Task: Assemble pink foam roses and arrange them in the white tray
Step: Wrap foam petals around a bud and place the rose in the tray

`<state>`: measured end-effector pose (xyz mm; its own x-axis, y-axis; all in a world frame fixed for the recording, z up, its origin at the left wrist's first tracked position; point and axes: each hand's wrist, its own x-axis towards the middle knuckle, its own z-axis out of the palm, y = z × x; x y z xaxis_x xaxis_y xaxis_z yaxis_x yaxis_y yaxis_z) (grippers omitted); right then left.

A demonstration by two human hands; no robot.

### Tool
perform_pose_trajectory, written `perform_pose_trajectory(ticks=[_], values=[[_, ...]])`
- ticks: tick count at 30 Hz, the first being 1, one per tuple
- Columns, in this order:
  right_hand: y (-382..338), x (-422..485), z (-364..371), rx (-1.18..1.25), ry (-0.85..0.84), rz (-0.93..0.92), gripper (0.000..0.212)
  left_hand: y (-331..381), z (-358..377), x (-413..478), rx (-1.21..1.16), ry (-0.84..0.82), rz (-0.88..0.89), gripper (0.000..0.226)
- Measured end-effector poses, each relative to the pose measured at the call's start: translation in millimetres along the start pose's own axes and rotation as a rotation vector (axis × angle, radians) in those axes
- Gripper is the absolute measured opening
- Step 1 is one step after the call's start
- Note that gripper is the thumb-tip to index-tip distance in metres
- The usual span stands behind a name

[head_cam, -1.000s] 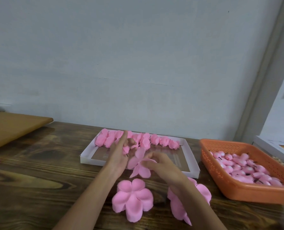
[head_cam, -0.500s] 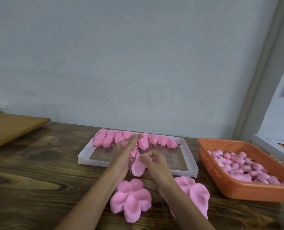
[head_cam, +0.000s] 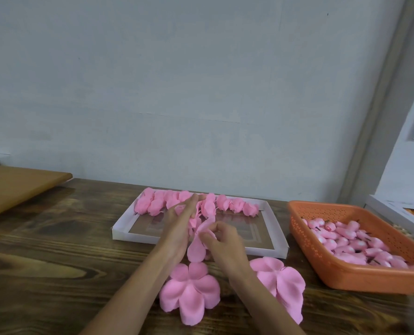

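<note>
Petals of the half-wrapped rose (head_cam: 197,241), above the near edge of the tray (head_cam: 138,235), are pinched by the right hand (head_cam: 223,243); the left hand (head_cam: 180,223) lies straight-fingered alongside. Springy foam could unfurl if that pinch slips.

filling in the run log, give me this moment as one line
left hand: rests against foam rose | right hand: pinches it | white tray: finished roses along far side
</note>
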<state>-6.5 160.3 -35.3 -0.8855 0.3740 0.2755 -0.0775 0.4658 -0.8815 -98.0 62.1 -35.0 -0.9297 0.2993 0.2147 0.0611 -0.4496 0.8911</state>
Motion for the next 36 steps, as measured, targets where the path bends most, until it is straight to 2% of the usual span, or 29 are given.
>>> perform_pose_trajectory(ticks=[7, 9, 12, 19, 24, 28, 31, 36], values=[[8, 6, -4, -0.208, 0.089, 0.038, 0.02, 5, -2, 3, 0.013, 0.073, 0.021, 0.042], [9, 8, -6, -0.16, 0.086, 0.071, 0.018, 8, -2, 3, -0.004, 0.086, 0.066, 0.046], [9, 7, -4, 0.048, 0.058, 0.093, 0.012, 8, -1, 2, 0.005, 0.089, 0.109, 0.054], [1, 3, 1, 0.322, -0.048, 0.081, 0.017, 2, 4, -1, 0.011, 0.084, 0.054, 0.055], [-1, 1, 0, 0.351, -0.038, 0.058, 0.015, 4, 6, -4, 0.02, 0.07, 0.038, 0.048], [2, 3, 0, 0.333, -0.027, 0.035, 0.011, 7, 5, -5, -0.003, 0.043, 0.016, 0.051], [4, 3, 0, 0.316, -0.036, 0.021, 0.011, 10, 5, -6, -0.017, 0.03, -0.01, 0.04], [5, 3, 2, 0.276, -0.021, 0.001, 0.008, 13, 2, -4, -0.115, 0.025, -0.021, 0.044]])
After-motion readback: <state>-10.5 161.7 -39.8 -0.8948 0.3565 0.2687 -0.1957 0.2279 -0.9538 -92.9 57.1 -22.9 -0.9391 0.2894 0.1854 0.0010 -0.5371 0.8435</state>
